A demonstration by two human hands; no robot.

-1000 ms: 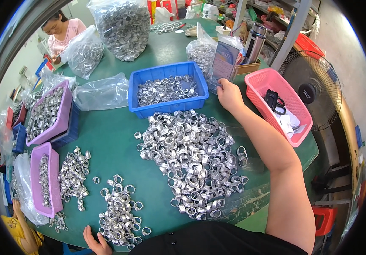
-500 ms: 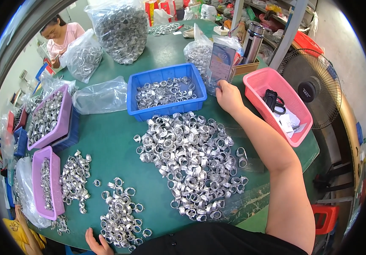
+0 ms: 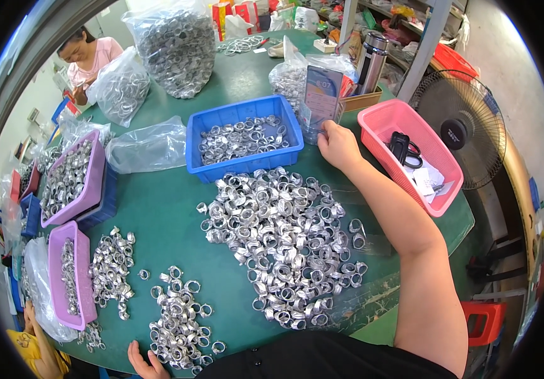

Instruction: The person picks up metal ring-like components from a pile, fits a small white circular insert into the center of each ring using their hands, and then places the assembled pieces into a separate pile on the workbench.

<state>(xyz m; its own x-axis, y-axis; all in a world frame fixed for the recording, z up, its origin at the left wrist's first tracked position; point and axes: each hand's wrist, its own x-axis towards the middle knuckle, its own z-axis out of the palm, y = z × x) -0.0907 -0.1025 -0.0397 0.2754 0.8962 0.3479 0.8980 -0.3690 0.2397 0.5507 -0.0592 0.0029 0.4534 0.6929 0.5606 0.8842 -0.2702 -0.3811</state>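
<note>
Overhead, a round green table fills the view, set in a cluttered workroom with shelving and a standing fan at the right.

Left edge: two purple trays of metal rings, one above the other, and clear bags of the same rings toward the far edge, where another person sits. Near edge, left of centre: two small ring piles.

Left hand: only fingertips show, resting at the near edge just beside the small pile; whether it holds anything cannot be told.

Centre: a large heap of metal rings, with a blue bin partly filled with rings just beyond it.

Right hand: reached across the heap to the far side, fingers loosely curled with their tips touching the lower edge of an upright smartphone, which stands leaning just right of the blue bin. The hand does not clamp it.

Right edge: a pink basket holding a black tool and papers; behind the phone, a steel flask.
</note>
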